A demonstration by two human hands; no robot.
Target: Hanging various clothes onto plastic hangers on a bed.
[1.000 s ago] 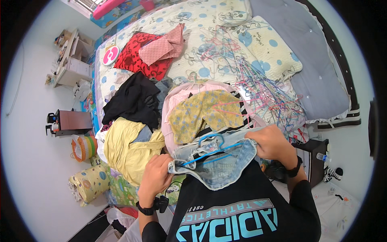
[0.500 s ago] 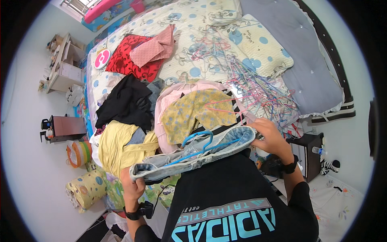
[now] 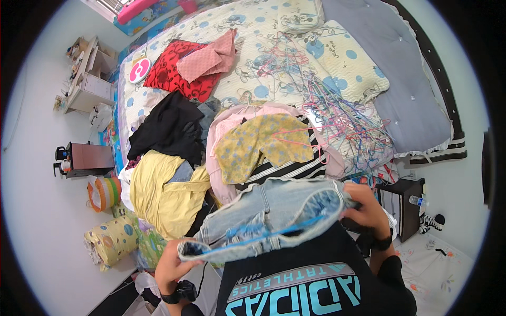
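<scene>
A pair of light-blue jeans (image 3: 247, 208) is stretched between my hands in front of my chest, held at the two ends of the waistband. Inside the waist opening shows part of a blue clothes hanger (image 3: 284, 230); its hook is out of sight. My left hand (image 3: 174, 262) grips the left end, thumb over the edge. At the right end, slightly higher, my right hand (image 3: 366, 208) is closed on the denim. Just beyond the jeans lie a yellow patterned garment (image 3: 242, 147) with a pink hanger (image 3: 295, 138), and a black-and-white striped garment (image 3: 295, 171).
On the bed, a yellow cloth (image 3: 158, 192) and a black garment (image 3: 166, 126) lie to the left. Farther back are red patterned fabric (image 3: 168, 71) and a pink checked cloth (image 3: 205, 60). A tangled heap of hangers (image 3: 342, 113) covers the right side, near a dark cabinet (image 3: 408, 210).
Both hands have come lower and nearer my body with the jeans. The hanger's hook, visible above the waistband before, is now hidden, and more of the denim's outer face shows.
</scene>
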